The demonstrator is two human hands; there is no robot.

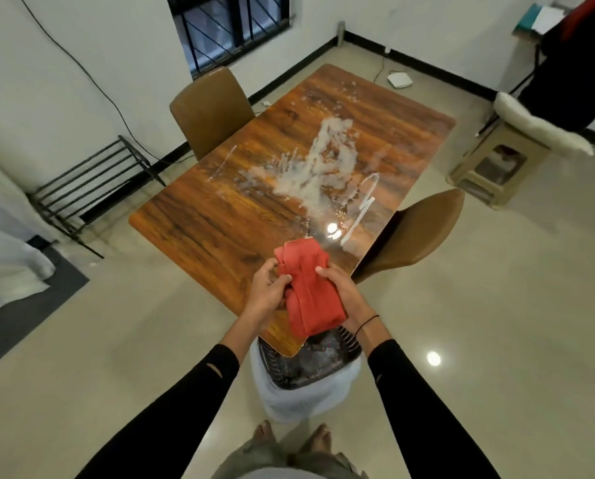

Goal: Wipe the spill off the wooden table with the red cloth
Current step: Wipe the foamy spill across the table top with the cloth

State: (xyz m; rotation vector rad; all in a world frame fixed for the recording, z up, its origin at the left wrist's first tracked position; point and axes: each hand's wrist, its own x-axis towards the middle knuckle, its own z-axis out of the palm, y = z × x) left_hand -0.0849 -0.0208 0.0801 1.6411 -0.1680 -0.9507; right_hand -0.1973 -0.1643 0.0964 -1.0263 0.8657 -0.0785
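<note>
hands (303, 288) gripping red cloth (308, 292), no legible writing

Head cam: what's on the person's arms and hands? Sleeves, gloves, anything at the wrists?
Both arms wear long, close-fitting black sleeves that end short of the wrists. The left hand and right hand are bare, no gloves. A thin black band circles the right wrist. Each sleeve shows a small pale mark.
</note>
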